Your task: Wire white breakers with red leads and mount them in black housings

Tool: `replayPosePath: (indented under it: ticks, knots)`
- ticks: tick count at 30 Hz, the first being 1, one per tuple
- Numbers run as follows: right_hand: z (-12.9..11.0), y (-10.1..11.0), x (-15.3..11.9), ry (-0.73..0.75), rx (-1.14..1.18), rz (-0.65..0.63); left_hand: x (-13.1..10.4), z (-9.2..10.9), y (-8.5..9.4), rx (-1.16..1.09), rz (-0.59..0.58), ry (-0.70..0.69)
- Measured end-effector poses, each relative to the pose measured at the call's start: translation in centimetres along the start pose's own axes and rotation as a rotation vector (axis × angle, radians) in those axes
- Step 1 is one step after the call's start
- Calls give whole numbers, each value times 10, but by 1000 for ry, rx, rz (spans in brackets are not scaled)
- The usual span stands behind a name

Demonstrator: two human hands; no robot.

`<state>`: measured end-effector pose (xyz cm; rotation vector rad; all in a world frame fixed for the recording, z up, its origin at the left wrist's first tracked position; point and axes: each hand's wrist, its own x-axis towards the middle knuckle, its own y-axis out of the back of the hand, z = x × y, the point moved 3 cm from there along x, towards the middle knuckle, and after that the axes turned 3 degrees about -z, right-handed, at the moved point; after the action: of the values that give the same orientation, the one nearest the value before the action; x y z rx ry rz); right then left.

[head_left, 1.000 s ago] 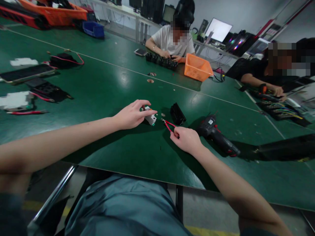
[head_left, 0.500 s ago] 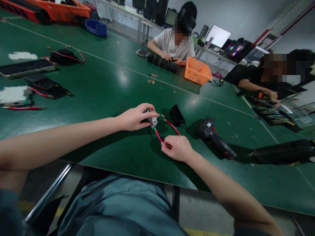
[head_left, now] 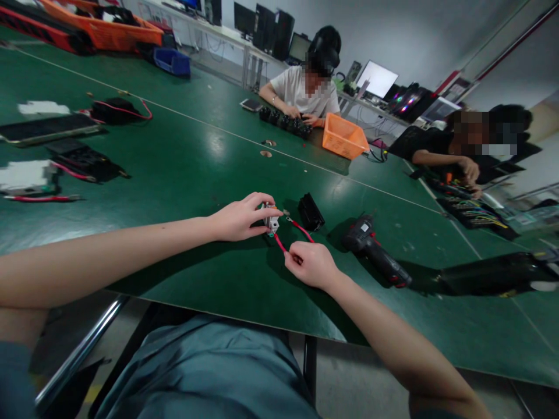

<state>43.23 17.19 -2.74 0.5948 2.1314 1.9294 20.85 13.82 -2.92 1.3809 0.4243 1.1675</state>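
My left hand (head_left: 244,217) grips a small white and grey circuit breaker (head_left: 272,223) between thumb and fingers, just over the green table. A red wire (head_left: 279,242) runs from the breaker's lower end to my right hand (head_left: 312,263), whose fingers are closed around it. Beyond that hand, another stretch of red wire (head_left: 301,227) ends in a ring terminal near the breaker; whether it is the same wire is hidden by the hand. A black plastic housing (head_left: 311,212) lies just behind it. To the right rests a black cordless drill (head_left: 376,250).
On the left lie a phone (head_left: 50,127), black cases with red wires (head_left: 82,158) and a white part (head_left: 26,177). An orange basket (head_left: 345,137) stands by a co-worker (head_left: 301,93) across the table. Another person (head_left: 441,148) works at the right. A long black object (head_left: 489,273) lies right of the drill.
The view has shifted slightly, so the scene sits a little lower and further left. Both hands keep their hold on the breaker and wire, with little visible movement.
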Motion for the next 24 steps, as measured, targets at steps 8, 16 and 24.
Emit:
replayPosePath:
  ticks: [8,16,24]
  knots:
    - [-9,0,3,-14,-141,26,0,0,-2,19,8,-6]
    - [-9,-2,4,-57,-111,35,3,0,-1,49,6,1]
    - [-5,-3,5,-63,-114,86,1,-1,-3,79,10,-14]
